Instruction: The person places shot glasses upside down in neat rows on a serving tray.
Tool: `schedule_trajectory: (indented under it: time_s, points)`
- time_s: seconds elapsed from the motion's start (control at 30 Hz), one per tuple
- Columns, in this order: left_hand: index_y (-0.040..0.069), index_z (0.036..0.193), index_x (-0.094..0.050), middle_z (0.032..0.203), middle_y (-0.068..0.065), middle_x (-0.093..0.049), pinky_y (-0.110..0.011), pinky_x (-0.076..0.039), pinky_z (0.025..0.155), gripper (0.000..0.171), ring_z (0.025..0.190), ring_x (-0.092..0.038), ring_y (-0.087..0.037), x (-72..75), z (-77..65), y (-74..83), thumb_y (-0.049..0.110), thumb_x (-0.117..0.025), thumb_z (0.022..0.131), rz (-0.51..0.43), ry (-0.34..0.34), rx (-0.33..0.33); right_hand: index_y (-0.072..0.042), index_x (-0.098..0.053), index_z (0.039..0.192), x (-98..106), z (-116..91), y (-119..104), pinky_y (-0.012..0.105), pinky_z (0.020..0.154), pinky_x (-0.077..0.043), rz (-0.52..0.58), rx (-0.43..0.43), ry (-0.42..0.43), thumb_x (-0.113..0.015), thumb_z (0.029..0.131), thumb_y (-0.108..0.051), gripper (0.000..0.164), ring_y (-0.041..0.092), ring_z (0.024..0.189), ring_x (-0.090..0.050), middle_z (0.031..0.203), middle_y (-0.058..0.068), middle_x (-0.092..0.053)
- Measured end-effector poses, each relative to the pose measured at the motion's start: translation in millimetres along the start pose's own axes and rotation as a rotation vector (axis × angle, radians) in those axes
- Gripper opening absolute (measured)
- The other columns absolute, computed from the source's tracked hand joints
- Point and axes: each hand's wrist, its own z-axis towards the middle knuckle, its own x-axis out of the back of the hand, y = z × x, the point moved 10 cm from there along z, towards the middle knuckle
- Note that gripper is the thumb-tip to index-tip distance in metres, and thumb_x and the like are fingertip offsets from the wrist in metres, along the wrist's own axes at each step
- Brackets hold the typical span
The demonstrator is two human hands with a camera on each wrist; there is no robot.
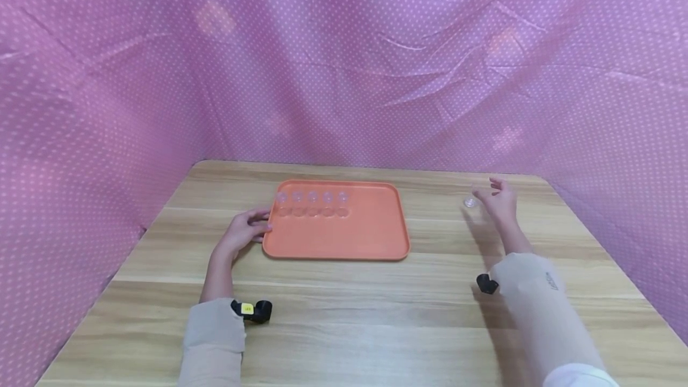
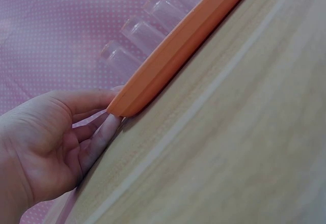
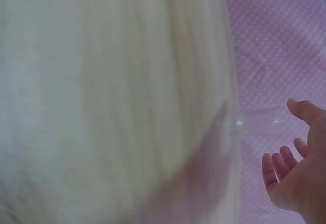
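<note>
An orange tray [image 1: 371,226] lies on the table, its left half carrying a row of several clear plastic cups [image 1: 313,205], turned with their thick bases up. At the tray's left edge, my left hand [image 1: 244,232] pinches the rim; the left wrist view shows its fingers at the top and underside of the tray's corner. Far to the right, one more clear cup [image 3: 257,122] stands upright on the table. Beside that cup is my right hand [image 1: 500,200], fingers spread loosely and thumb apart, the cup between thumb and fingers in the head view but not gripped.
The wood-grain table [image 1: 365,321] has rounded far corners. Pink dotted cloth [image 1: 344,76] hangs behind it and along both sides. A black wrist camera [image 1: 258,312] sits on the left sleeve, another black camera [image 1: 487,283] on the right one.
</note>
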Motion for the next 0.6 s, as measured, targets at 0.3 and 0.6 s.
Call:
schedule_trajectory:
  time_s: [0.3, 0.6]
  points:
    - [-0.004, 0.137, -0.036, 0.130, -0.022, -0.043, -0.029, -0.054, 0.075, 0.054, 0.094, -0.057, -0.021, 2.2, -3.0, 2.0, 0.005, -0.058, 0.088, 0.029, 0.000, -0.018, -0.003, -0.021, 0.143, -25.5, -0.2, 43.0, 0.040, 0.103, -0.030, 0.231, -0.159, -0.069, -0.062, 0.087, -0.015, 0.071, 0.027, 0.116, -0.034, 0.139, 0.017, -0.028]
    - [-0.002, 0.136, -0.038, 0.129, -0.021, -0.044, -0.029, -0.054, 0.074, 0.053, 0.092, -0.058, -0.020, 2.3, -1.7, -0.8, 0.007, -0.059, 0.088, 0.020, 0.006, -0.002, 0.002, -0.026, 0.140, -31.3, 4.4, 49.9, 0.042, 0.102, -0.033, 0.118, -0.141, -0.077, -0.060, 0.089, -0.013, 0.063, 0.035, 0.119, -0.037, 0.133, 0.023, -0.037]
